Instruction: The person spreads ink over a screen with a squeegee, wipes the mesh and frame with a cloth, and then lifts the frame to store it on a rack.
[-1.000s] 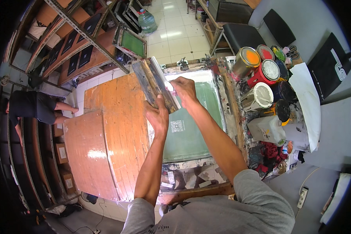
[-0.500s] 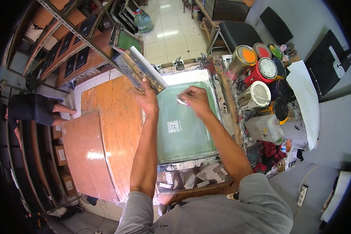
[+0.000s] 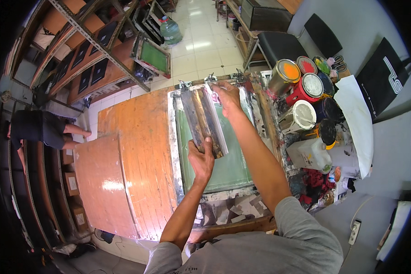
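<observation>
We see the left hand [image 3: 201, 163] clasping the squeegee [image 3: 199, 116] by its near end, above the green screen [image 3: 223, 173]; the right hand [image 3: 228, 98] pinches a pale wad [image 3: 214, 96]. We note the black panel's [image 3: 373, 86] white emblem [image 3: 391, 66].

We observe a blue water jug [image 3: 170, 32] at upper centre-left, a black padded seat [image 3: 281, 46] and scissors [image 3: 339, 64] at upper right, and a white power strip [image 3: 354, 231] at lower right.
</observation>
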Action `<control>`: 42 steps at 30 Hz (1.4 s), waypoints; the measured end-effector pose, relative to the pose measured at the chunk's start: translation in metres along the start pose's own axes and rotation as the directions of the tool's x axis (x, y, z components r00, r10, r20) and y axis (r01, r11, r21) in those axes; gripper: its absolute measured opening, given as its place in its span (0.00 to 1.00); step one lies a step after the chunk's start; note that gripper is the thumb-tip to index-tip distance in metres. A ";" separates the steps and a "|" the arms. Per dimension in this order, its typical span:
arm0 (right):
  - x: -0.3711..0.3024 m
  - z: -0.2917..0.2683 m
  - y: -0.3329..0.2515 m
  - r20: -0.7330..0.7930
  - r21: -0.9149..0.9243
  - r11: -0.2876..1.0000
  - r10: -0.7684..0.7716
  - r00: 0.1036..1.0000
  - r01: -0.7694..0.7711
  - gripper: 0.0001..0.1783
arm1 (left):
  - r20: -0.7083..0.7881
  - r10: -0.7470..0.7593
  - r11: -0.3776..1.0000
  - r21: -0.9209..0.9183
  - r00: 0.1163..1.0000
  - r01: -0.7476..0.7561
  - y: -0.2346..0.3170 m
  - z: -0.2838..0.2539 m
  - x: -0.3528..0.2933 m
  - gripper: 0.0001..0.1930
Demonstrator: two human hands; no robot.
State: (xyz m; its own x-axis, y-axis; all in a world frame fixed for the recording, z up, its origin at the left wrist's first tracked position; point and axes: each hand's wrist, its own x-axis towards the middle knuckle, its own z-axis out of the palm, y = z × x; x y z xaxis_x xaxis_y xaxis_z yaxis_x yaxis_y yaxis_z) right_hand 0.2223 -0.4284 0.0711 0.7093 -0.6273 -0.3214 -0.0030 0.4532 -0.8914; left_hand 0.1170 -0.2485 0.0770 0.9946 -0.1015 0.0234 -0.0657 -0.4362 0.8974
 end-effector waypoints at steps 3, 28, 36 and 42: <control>0.001 -0.004 0.008 0.066 0.004 1.000 0.014 0.998 -0.015 0.10 | -0.008 0.028 0.999 -0.026 1.000 -0.028 -0.003 0.000 -0.013 0.22; -0.060 -0.002 0.026 0.203 -0.159 0.987 0.060 0.977 -0.027 0.06 | -0.309 0.047 0.997 -0.040 0.950 -0.062 0.014 -0.003 0.091 0.27; -0.086 -0.050 -0.004 0.259 -0.201 0.979 0.071 0.963 -0.019 0.05 | -0.330 -0.254 0.939 -0.311 0.909 0.150 -0.001 -0.004 0.115 0.31; -0.029 -0.149 -0.136 0.071 -0.562 0.704 -0.481 0.874 0.433 0.03 | -0.225 -0.102 0.866 -0.500 0.969 -0.024 0.000 -0.046 0.075 0.27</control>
State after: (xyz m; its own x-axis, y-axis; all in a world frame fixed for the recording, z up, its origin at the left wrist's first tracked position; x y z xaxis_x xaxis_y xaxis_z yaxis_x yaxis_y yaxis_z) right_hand 0.0969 -0.5665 0.1544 0.6711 -0.7215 0.1706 -0.0913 -0.3088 -0.9467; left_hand 0.1949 -0.2147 0.0996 0.9887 0.1471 0.0297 -0.0405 0.0714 0.9966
